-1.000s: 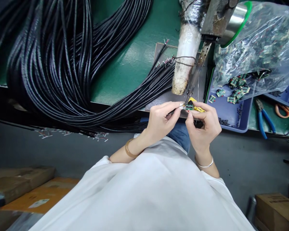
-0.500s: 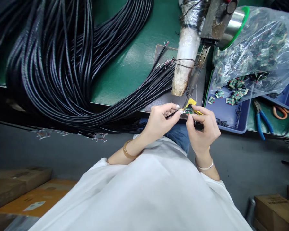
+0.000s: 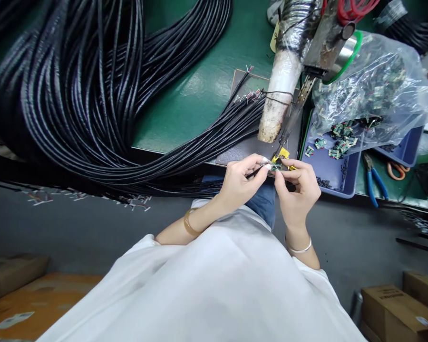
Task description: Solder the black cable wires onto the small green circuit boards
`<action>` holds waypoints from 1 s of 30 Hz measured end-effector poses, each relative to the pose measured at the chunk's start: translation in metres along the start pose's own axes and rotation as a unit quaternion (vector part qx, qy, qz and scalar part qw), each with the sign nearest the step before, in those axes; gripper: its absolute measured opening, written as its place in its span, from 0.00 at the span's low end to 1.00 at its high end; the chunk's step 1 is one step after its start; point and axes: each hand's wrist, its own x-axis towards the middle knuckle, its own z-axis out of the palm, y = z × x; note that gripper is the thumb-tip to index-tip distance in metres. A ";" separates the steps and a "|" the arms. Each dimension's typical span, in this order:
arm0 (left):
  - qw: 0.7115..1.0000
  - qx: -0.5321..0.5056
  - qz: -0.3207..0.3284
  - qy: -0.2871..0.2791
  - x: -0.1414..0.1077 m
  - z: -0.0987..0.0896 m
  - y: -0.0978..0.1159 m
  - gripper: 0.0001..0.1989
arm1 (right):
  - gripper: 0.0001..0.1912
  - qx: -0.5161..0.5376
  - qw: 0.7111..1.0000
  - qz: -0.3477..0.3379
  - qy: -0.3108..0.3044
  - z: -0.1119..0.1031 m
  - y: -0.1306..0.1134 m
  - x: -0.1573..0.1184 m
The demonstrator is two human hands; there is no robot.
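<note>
My left hand [image 3: 243, 181] pinches the end of a black cable [image 3: 253, 174] between thumb and fingers. Against its stripped wires sits a small green circuit board [image 3: 277, 166], which my right hand [image 3: 296, 186] grips by the edge. Both hands meet at the table's front edge, right under the tip of a soldering iron [image 3: 293, 116] held in a fixed stand. A yellow piece [image 3: 282, 155] lies just behind the board. The fingers hide where wires and board touch.
A large bundle of black cables [image 3: 92, 118] fills the left. A white wrapped tube [image 3: 275, 104] slants beside the iron. At right stand a blue tray [image 3: 349, 183] with loose boards, a plastic bag [image 3: 378, 90] of boards, blue-handled pliers [image 3: 373, 180] and orange-handled scissors [image 3: 397, 170].
The view has shifted slightly, showing more of the table's right side. My right hand has drawn a little closer to my left, and both keep their hold on cable and board.
</note>
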 end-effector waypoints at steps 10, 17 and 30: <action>0.994 -0.076 -0.065 0.041 0.004 0.013 -0.008 0.04 | 0.06 -0.010 1.000 -0.024 0.012 0.009 0.007 0.002; 0.998 -0.032 -0.041 0.045 0.000 0.012 -0.008 0.04 | 0.05 0.017 1.000 0.010 0.012 0.009 0.007 0.001; 0.998 -0.022 -0.061 0.004 0.009 0.009 -0.004 0.07 | 0.04 -0.016 0.999 -0.027 0.024 0.007 0.010 0.009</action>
